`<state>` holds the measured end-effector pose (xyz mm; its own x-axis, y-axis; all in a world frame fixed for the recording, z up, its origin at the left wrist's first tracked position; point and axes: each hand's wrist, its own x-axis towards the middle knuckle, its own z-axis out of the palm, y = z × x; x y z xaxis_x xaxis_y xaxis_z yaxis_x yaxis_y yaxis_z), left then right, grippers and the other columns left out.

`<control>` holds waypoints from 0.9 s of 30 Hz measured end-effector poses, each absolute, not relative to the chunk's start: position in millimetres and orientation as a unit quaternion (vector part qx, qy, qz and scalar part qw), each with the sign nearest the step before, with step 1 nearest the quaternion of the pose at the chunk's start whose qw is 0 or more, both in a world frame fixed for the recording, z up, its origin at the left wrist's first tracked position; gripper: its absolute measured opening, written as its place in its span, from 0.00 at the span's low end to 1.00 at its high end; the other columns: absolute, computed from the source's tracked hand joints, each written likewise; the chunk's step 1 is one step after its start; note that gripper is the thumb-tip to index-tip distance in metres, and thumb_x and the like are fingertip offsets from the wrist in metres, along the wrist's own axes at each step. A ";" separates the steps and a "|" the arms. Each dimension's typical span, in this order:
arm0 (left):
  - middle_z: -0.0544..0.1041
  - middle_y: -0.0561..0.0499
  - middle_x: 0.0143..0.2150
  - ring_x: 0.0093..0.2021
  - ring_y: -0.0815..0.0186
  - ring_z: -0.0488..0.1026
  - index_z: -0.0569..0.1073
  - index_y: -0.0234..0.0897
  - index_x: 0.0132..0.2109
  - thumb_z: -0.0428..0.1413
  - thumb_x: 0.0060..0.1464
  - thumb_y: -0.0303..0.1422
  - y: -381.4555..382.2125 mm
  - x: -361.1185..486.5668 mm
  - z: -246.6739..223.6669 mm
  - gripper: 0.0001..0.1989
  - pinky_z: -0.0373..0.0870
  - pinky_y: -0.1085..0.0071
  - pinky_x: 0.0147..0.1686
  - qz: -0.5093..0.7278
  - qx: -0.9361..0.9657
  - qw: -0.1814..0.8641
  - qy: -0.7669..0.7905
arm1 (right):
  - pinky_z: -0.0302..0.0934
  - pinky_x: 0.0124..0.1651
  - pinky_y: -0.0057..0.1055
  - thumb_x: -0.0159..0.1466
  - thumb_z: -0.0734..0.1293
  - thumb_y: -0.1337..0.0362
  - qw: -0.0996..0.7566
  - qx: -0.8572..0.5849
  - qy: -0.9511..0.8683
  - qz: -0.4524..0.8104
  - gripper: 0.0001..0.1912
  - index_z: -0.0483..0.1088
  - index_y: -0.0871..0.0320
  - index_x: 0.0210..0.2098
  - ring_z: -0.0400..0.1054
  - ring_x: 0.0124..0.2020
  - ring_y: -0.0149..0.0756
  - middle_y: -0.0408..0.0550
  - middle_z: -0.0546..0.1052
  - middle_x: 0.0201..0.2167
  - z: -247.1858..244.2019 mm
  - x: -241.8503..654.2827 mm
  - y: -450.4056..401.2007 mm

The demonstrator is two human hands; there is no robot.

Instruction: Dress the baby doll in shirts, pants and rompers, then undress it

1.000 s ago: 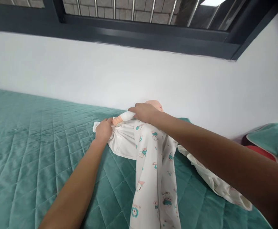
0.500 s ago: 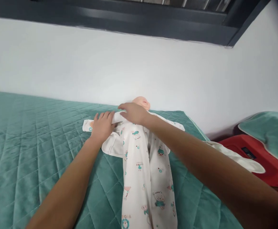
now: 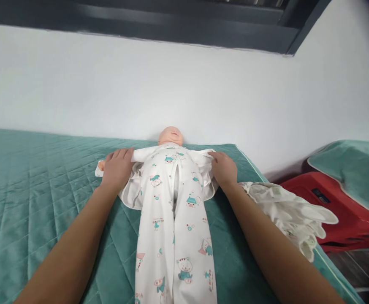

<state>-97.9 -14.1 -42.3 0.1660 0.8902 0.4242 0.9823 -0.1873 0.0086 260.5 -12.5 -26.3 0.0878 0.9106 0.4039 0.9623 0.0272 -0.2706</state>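
Observation:
A baby doll (image 3: pixel 171 136) lies on its back with its head near the wall. It wears a white top (image 3: pixel 129 196) with its hem spread out at both sides. White printed trousers (image 3: pixel 189 236) reach high over its body, with a slit down the middle. My left hand (image 3: pixel 118 167) is wrapped over the left sleeve, whose cuff and some orange show beyond the fingers. My right hand (image 3: pixel 224 169) grips the other sleeve (image 3: pixel 200 156), thumb and fingers closed on the cloth; that sleeve's end is covered by the hand.
The doll lies on a green quilted cover (image 3: pixel 58 190). Crumpled pale cloth (image 3: pixel 286 207) lies at the right edge by my forearm. Beyond it stands a red plastic stool or chair (image 3: pixel 324 196) partly under green fabric (image 3: pixel 355 164). A white wall (image 3: pixel 172 84) closes the far side.
My right hand has moved from the doll's upper chest to the right sleeve, uncovering the chest and head. My left hand stays on the left sleeve. The view has shifted slightly right.

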 end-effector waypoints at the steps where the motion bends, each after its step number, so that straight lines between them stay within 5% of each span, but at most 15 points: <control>1: 0.73 0.38 0.56 0.57 0.48 0.67 0.64 0.34 0.64 0.46 0.63 0.36 -14.9 -99.5 -42.2 0.24 0.63 0.52 0.56 -0.174 -0.748 0.121 -0.629 | 0.62 0.50 0.38 0.65 0.55 0.70 0.247 -0.699 -0.669 -0.052 0.24 0.74 0.51 0.54 0.70 0.51 0.46 0.48 0.76 0.54 -27.6 262.7 -12.4; 6: 0.70 0.43 0.60 0.62 0.52 0.65 0.69 0.39 0.59 0.48 0.59 0.33 -32.7 -86.5 -10.8 0.22 0.64 0.57 0.60 -0.254 -0.744 0.019 -0.617 | 0.60 0.54 0.39 0.66 0.56 0.68 0.279 -0.702 -0.655 -0.031 0.22 0.72 0.55 0.55 0.70 0.52 0.46 0.51 0.76 0.53 -33.9 259.9 -14.4; 10: 0.74 0.51 0.58 0.56 0.62 0.71 0.72 0.42 0.56 0.47 0.60 0.30 -39.5 -22.8 42.4 0.19 0.67 0.66 0.58 -0.297 -0.777 -0.078 -0.550 | 0.58 0.56 0.39 0.67 0.57 0.64 0.305 -0.712 -0.633 -0.016 0.20 0.72 0.56 0.54 0.70 0.52 0.45 0.52 0.77 0.52 -34.9 256.0 -14.2; 16: 0.75 0.39 0.55 0.53 0.52 0.74 0.77 0.34 0.50 0.54 0.55 0.27 0.6 119.3 63.3 0.16 0.71 0.58 0.52 0.065 -0.885 -0.036 -0.460 | 0.58 0.52 0.37 0.68 0.58 0.61 0.309 -0.730 -0.609 0.005 0.17 0.73 0.54 0.50 0.71 0.51 0.44 0.50 0.79 0.49 -34.6 261.6 -12.2; 21: 0.73 0.33 0.58 0.57 0.44 0.71 0.76 0.33 0.53 0.60 0.51 0.28 22.2 167.1 42.3 0.20 0.67 0.46 0.55 0.126 -0.870 -0.039 -0.476 | 0.57 0.50 0.34 0.68 0.56 0.62 0.280 -0.729 -0.625 0.005 0.16 0.74 0.54 0.47 0.71 0.50 0.42 0.49 0.79 0.48 -33.4 263.3 -11.9; 27: 0.76 0.38 0.54 0.53 0.49 0.74 0.69 0.37 0.59 0.60 0.50 0.31 34.0 153.9 30.8 0.27 0.70 0.56 0.53 0.122 -0.886 -0.024 -0.446 | 0.57 0.50 0.34 0.70 0.55 0.61 0.248 -0.754 -0.608 0.012 0.17 0.73 0.55 0.47 0.72 0.48 0.42 0.52 0.79 0.45 -27.6 262.8 -12.4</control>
<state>153.9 34.0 30.8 0.5722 0.7851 -0.2373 0.7967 -0.6007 -0.0665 262.8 -12.4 -27.6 0.2606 0.9227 0.2839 0.9108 -0.1375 -0.3892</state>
